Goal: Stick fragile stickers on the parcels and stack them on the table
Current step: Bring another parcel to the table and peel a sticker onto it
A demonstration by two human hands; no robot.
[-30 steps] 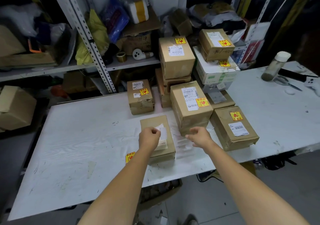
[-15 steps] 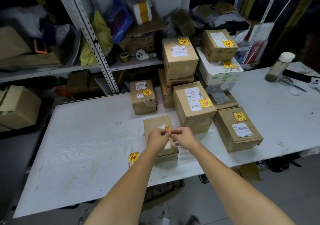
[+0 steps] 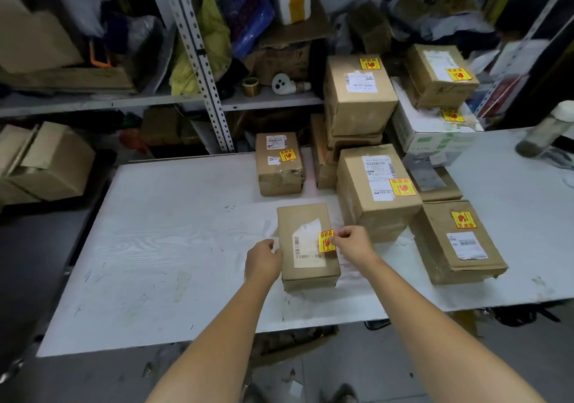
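White and scuffed, the tabletop [image 3: 161, 247] fills the middle of the view. Behind it stands a metal shelf rack [image 3: 198, 61] crammed with bags and cardboard, and a loose brown box [image 3: 46, 160] sits off the tabletop's left side. At the back right, brown parcels are piled together, each with a yellow-and-red mark. A tall parcel [image 3: 357, 92] sits on top of other boxes. A white box [image 3: 435, 135] beside it carries a smaller parcel [image 3: 441, 75]. A big parcel [image 3: 377, 191] stands in front of them, and a flat parcel [image 3: 459, 244] lies just to its right. A small parcel [image 3: 279, 163] stands alone a little to the left of the pile. A bottle [image 3: 546, 132] stands near the right edge, blurred. Nearest the person, the front parcel [image 3: 306, 216] lies flat near the tabletop's front edge, apart from the pile, with a torn white label [image 3: 307, 244] on its top. The left hand [image 3: 262, 261] rests against this parcel's left side with its fingers curled. A bit of white shows at its fingertips, but I cannot tell whether its grip is clamped on anything. The right hand [image 3: 354, 242] reaches in from the right, its grip pinched on the right edge of a fragile sticker [image 3: 326, 241]. The sticker is yellow with red print, and it sits at the right side of the front parcel's top, overlapping the label's edge. Whether it is pressed flat cannot be made out.
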